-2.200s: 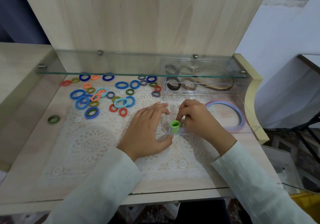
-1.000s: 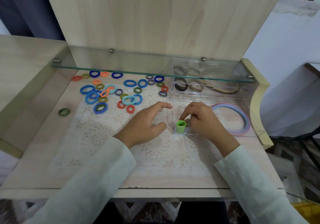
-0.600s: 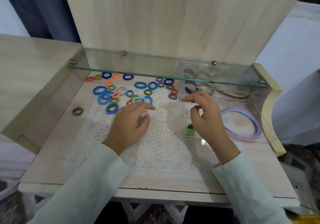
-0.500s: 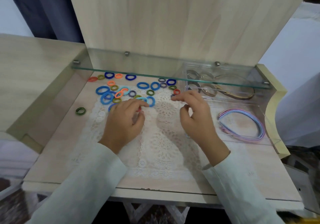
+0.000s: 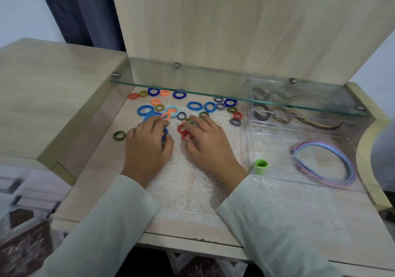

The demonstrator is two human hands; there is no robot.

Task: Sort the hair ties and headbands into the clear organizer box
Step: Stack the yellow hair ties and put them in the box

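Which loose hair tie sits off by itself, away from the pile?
The dark green striped tie on bare wood, just left of the left hand; the others cluster together.

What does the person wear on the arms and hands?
The left sleeve and right sleeve are long, loose and pale greenish-white, ending at the wrists. The left hand and right hand are bare: no gloves, rings or watch show.

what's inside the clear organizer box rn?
Front section: green hair ties in the near-left corner, pastel headbands at right. Rear sections: dark and brown headbands, partly covered by the glass shelf, so their count is unclear.
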